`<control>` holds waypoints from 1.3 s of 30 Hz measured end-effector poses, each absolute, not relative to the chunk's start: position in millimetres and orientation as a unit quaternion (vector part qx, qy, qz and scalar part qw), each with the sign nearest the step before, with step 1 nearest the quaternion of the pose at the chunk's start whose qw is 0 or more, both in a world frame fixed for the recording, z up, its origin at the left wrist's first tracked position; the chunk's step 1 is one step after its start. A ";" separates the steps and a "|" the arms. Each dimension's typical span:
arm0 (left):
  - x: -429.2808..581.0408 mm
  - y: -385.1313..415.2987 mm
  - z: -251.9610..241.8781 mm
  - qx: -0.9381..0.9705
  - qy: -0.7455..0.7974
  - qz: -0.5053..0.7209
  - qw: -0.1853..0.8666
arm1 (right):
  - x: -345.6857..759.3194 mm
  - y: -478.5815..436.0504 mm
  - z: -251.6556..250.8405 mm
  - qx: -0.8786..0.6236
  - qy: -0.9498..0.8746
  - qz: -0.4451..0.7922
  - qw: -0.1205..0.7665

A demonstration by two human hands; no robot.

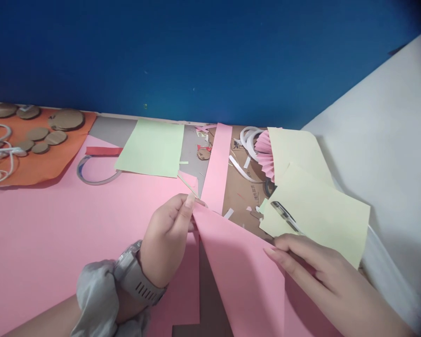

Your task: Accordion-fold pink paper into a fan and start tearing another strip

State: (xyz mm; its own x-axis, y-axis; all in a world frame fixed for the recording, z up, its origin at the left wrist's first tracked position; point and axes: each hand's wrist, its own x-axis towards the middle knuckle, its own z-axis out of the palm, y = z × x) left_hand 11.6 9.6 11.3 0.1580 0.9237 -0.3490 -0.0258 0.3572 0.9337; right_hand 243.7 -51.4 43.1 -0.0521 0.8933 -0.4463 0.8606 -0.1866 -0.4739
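Between my two hands a sheet of pink paper [242,262] is held up at a slant, its lower part running out of view. My left hand [171,229] pinches its upper left corner between thumb and fingers. On the right end of the top edge, my right hand [312,271] grips the same sheet with thumb and forefinger. A strip of pink paper [218,164] lies just beyond the held corner. Past my right hand, a pen [285,215] rests on pale yellow paper [333,220].
Large pink paper [56,243] covers the left side. Light green paper [154,147] and a clear tape ring [98,180] lie on it. Cardboard discs [66,120] and white earphones [2,154] sit on orange paper [49,173]. A pink pleated fan [265,157] stands right, near the blue wall [210,56].
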 end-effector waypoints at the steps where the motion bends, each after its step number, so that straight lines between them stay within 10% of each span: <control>1: 11.5 9.6 10.9 0.430 0.527 0.377 0.629 | 243.8 -51.2 43.1 -0.689 -0.635 0.348 0.022; 39: 9.1 11.3 6.5 0.494 0.552 0.397 0.542 | 243.8 -50.3 44.2 -0.673 -0.644 0.364 0.016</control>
State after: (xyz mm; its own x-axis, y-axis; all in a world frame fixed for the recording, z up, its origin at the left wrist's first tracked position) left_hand 9.1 11.3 6.5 0.0747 0.9757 -0.2059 0.1141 0.1967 0.9738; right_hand 243.8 -50.3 44.2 -0.0946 0.8782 -0.4689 0.8553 -0.1693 -0.4897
